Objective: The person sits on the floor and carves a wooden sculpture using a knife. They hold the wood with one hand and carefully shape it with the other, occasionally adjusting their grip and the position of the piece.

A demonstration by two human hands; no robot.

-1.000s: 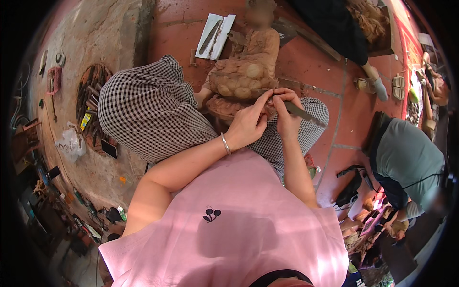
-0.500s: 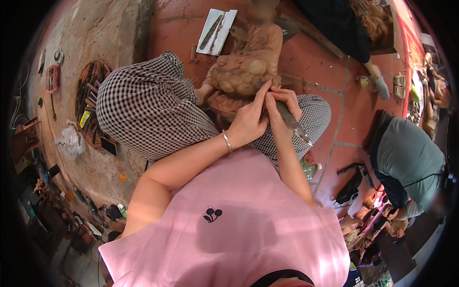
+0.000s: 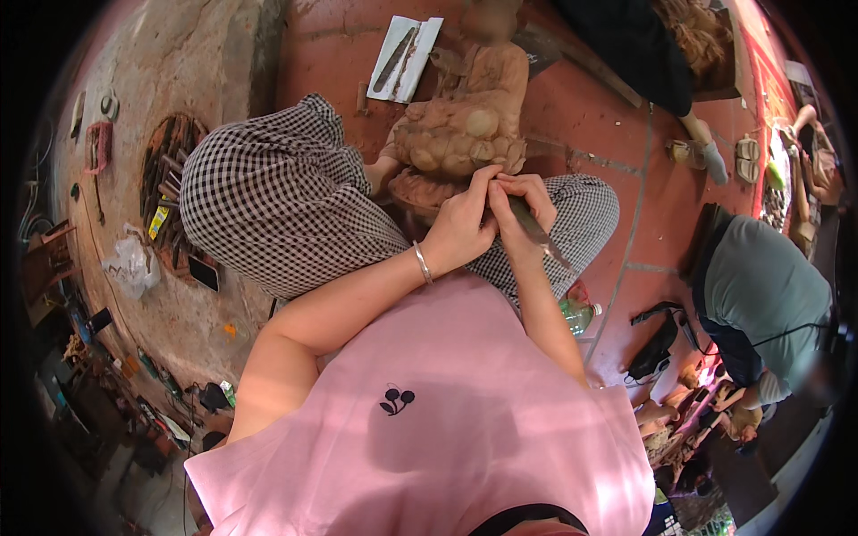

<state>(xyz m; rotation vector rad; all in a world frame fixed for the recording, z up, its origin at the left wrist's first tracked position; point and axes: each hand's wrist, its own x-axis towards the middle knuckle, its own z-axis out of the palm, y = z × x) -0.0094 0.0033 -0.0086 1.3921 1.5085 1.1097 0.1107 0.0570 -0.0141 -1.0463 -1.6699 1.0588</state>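
Observation:
A brown wooden carving (image 3: 460,134) of a rounded figure stands between my knees. My right hand (image 3: 525,198) is closed round a carving tool (image 3: 534,229) with a dark shaft. Its pale metal end points back to the lower right, while its other end is hidden by my fingers. Close against the right hand, my left hand (image 3: 459,225) has its fingers bent and pressed together. Whatever the left fingers pinch is covered. Both hands are at the near right side of the carving's base; whether they touch it, I cannot tell.
White paper with a dark flat tool (image 3: 396,61) lies beyond the carving. Several tools fill a round tray (image 3: 154,192) at left, near a phone (image 3: 204,273) and plastic bag (image 3: 132,266). A green bottle (image 3: 581,316) is by my right knee. Another person (image 3: 760,286) sits at right.
Both hands have shifted slightly toward me, down from the carving's side. The tool's metal end has moved a little left and looks turned.

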